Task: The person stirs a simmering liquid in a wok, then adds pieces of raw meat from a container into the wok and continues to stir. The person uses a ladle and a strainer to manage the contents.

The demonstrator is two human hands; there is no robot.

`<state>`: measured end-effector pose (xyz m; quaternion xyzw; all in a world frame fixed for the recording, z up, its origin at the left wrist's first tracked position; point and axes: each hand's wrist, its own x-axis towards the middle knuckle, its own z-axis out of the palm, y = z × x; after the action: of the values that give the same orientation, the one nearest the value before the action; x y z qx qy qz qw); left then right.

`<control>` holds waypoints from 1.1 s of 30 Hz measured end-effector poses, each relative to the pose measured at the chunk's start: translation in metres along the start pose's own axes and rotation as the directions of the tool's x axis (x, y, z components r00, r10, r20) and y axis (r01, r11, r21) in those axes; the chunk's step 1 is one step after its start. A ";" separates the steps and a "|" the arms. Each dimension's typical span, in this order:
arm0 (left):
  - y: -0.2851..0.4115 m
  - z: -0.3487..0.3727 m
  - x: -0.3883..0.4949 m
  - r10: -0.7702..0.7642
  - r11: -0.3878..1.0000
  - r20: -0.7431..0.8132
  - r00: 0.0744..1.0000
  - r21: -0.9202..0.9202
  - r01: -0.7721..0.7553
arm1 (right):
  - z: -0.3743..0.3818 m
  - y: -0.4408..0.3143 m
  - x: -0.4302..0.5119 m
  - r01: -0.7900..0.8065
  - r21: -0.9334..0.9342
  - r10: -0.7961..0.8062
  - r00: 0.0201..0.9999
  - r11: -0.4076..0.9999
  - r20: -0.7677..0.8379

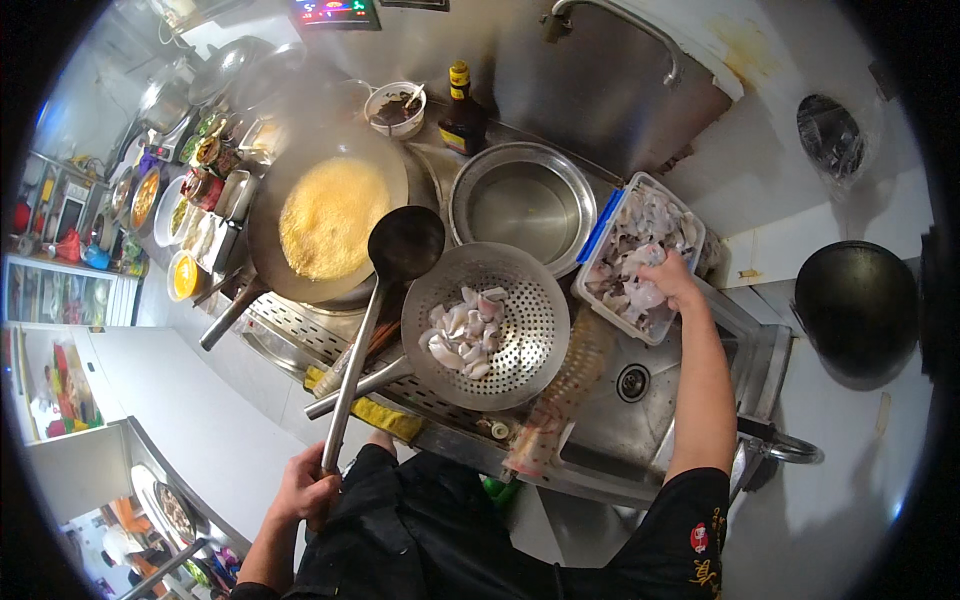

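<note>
My left hand (307,484) is closed round the metal handle of a ladle (406,244), its dark bowl between the wok and the strainer. My right hand (667,279) is in a plastic container (649,334), its fingers on pale raw seafood pieces (645,225), probably squid; the fingertips are partly hidden among them. A perforated metal strainer (525,337) holds a small heap of white cut pieces (466,330). Yellow foaming liquid (337,217) bubbles in a steaming wok (262,255). Behind the strainer sits a round metal basin (581,180) of clear liquid.
A sink (615,420) lies below the container at right. A dark bottle (462,120) and a white bowl (396,112) of dark sauce stand behind. Yellow cloths (386,418) lie along the front edge. Jars and trays (238,193) crowd the left. A black wok (855,315) is at far right.
</note>
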<state>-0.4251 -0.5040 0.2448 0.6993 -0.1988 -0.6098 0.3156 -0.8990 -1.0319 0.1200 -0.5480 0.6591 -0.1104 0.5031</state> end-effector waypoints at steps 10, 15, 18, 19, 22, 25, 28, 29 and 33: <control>0.013 0.005 0.010 0.045 0.998 0.052 0.998 0.031 -0.047 | -0.041 -0.011 -0.018 0.191 0.388 -0.218 0.976 0.902 0.026; 0.022 0.005 0.012 0.072 0.997 0.058 0.996 -0.006 -0.072 | -0.047 -0.051 -0.060 0.352 0.300 -0.349 0.935 0.886 -0.065; 0.026 0.001 0.015 0.070 0.997 0.072 0.995 0.007 -0.071 | -0.045 -0.079 -0.092 0.404 0.309 -0.424 0.906 0.861 0.000; 0.028 0.000 0.016 0.066 0.998 0.076 0.995 0.010 -0.067 | -0.037 -0.091 -0.107 0.423 0.345 -0.461 0.887 0.838 0.032; 0.031 -0.007 0.024 0.051 0.998 0.094 0.994 -0.037 -0.047 | -0.002 -0.108 -0.139 0.443 0.435 -0.554 0.815 0.784 0.170; 0.033 -0.019 0.036 0.059 0.998 0.121 0.991 -0.034 -0.055 | 0.085 -0.109 -0.169 0.343 0.601 -0.518 0.844 0.722 0.140; 0.035 -0.036 0.049 0.097 0.993 0.205 0.974 -0.087 -0.081 | 0.190 -0.069 -0.148 0.241 0.479 -0.412 0.863 0.844 0.292; 0.035 -0.045 0.053 0.099 0.994 0.230 0.968 -0.071 -0.085 | 0.226 -0.051 -0.135 0.291 0.290 -0.374 0.880 0.912 0.294; 0.038 -0.076 0.065 0.102 0.995 0.287 0.952 -0.030 -0.097 | 0.312 -0.021 -0.138 0.268 -0.060 -0.274 0.954 0.961 -0.124</control>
<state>-0.3351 -0.5596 0.2274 0.5894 -0.2730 -0.6901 0.3191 -0.6562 -0.7975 0.0626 -0.6354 0.6114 -0.2001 0.4270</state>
